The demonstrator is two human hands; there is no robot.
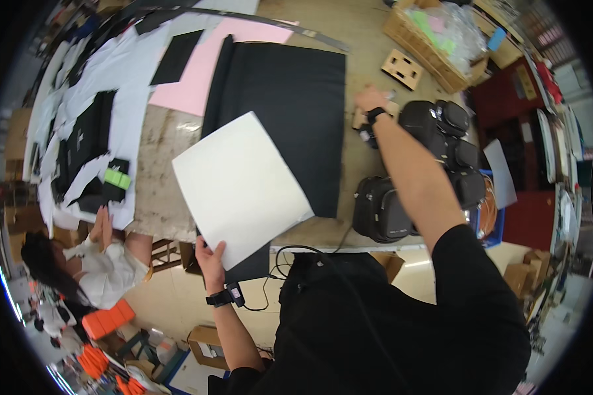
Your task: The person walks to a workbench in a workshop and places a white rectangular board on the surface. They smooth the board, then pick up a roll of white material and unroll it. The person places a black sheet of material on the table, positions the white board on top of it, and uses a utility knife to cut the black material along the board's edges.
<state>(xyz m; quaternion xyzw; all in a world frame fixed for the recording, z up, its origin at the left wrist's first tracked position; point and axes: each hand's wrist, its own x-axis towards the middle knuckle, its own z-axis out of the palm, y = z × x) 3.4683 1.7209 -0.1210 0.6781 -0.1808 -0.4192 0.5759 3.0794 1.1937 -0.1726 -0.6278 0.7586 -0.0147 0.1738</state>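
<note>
My left hand point(211, 262) grips the near corner of a large white sheet point(240, 187), thumb on top. The sheet lies at a slant over a length of black fabric point(283, 99), which hangs past the table's near edge. My right arm stretches forward to the far right of the fabric. My right hand point(371, 99) is low over the table beside a small tan block point(392, 108). Its fingers are too small and partly hidden to show whether they hold anything. Several black bags point(379, 210) stand under and beside my right forearm.
A slotted wooden block point(402, 69) and a wicker basket point(425, 46) of plastic bags lie beyond my right hand. Pink sheet point(197, 72) and a long metal ruler point(310, 33) are at the back. Another person point(105, 266) sits at the left, hands together.
</note>
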